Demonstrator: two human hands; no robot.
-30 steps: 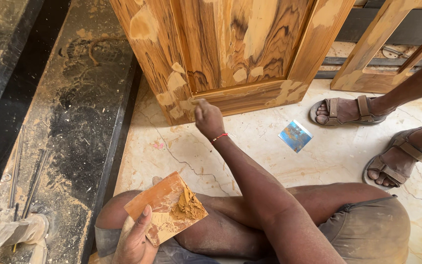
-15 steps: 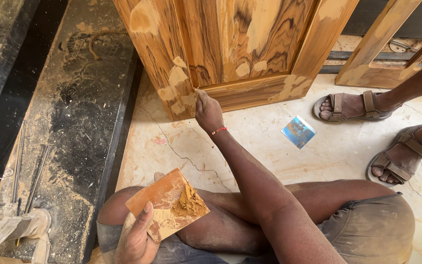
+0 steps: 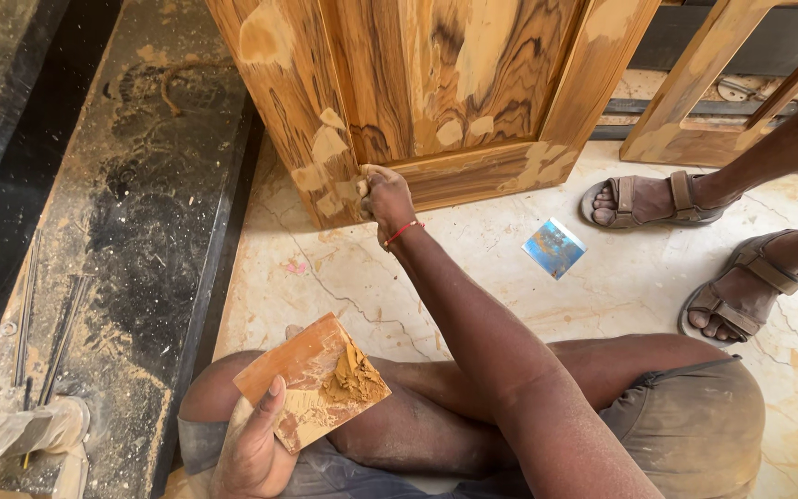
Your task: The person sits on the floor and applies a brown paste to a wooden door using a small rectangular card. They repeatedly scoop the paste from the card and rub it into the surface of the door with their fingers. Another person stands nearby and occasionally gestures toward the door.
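The right hand (image 3: 386, 196) is pressed against the lower corner of the upright, streaky brown wooden door panel (image 3: 454, 83), fingers curled tightly inward; whatever small tool it may grip is hidden inside the fist, and I cannot tell what it is; a thin red band circles the wrist. The door's top is cut off by the upper edge of the view, and pale, matte filler patches (image 3: 330, 143) dot its glossy grain near the hand. The left hand (image 3: 256, 448) sits low, partly cut off by the bottom edge, fingers wrapped under and thumb laid over a flat orange-brown rectangular board (image 3: 311, 379) that bears a rough lump of tan putty (image 3: 357, 377), held just above the person's folded knee. Between door and legs lies open cream marble floor (image 3: 325, 268), veined with fine cracks; to the left a dusty dark stone step (image 3: 140, 231) borders it closely. A small, shiny blue square sheet (image 3: 554, 248) lies flat on the floor, well apart from both hands; beyond it stand another person's sandalled feet (image 3: 695, 240), the body out of view; a pale wooden frame (image 3: 722, 83) leans behind them, only partly seen.
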